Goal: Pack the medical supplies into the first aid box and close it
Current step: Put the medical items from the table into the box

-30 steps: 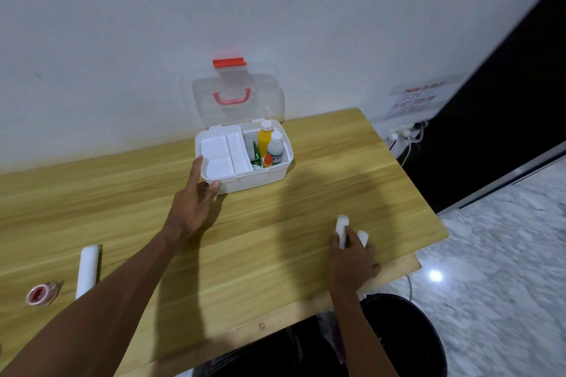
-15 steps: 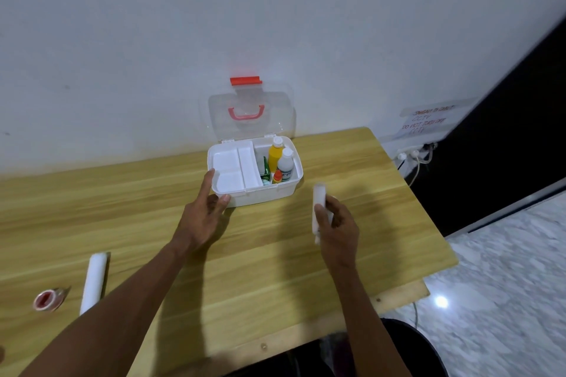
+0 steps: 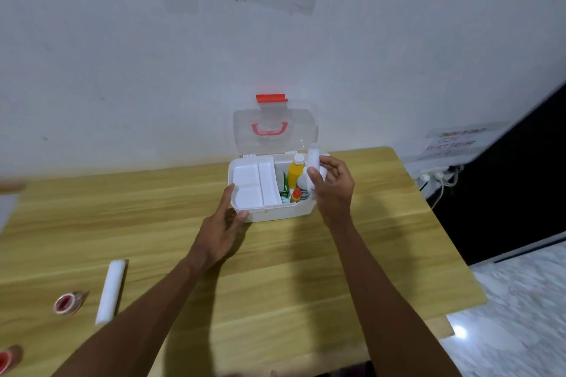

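The white first aid box (image 3: 275, 214) stands open at the table's back, its clear lid (image 3: 272, 128) with a red handle leaning on the wall. Inside, a white tray (image 3: 251, 184) fills the left half; a yellow bottle (image 3: 295, 170), a small white bottle and a small red-capped bottle stand on the right. My right hand (image 3: 332, 190) holds white gauze rolls (image 3: 314, 156) over the box's right end. My left hand (image 3: 225, 223) rests against the box's front left corner, fingers apart. A long white roll (image 3: 111, 291) and a red tape roll (image 3: 66, 303) lie at the left.
The wooden table (image 3: 275, 285) ends at the right in a drop to a marble floor. A power strip with cables (image 3: 438, 177) sits by the wall on the right. Another reddish object (image 3: 7, 358) shows at the bottom left corner.
My right hand has lifted the white rolls from the table's front right edge and carried them up to the box's right end. My left hand stayed at the box.
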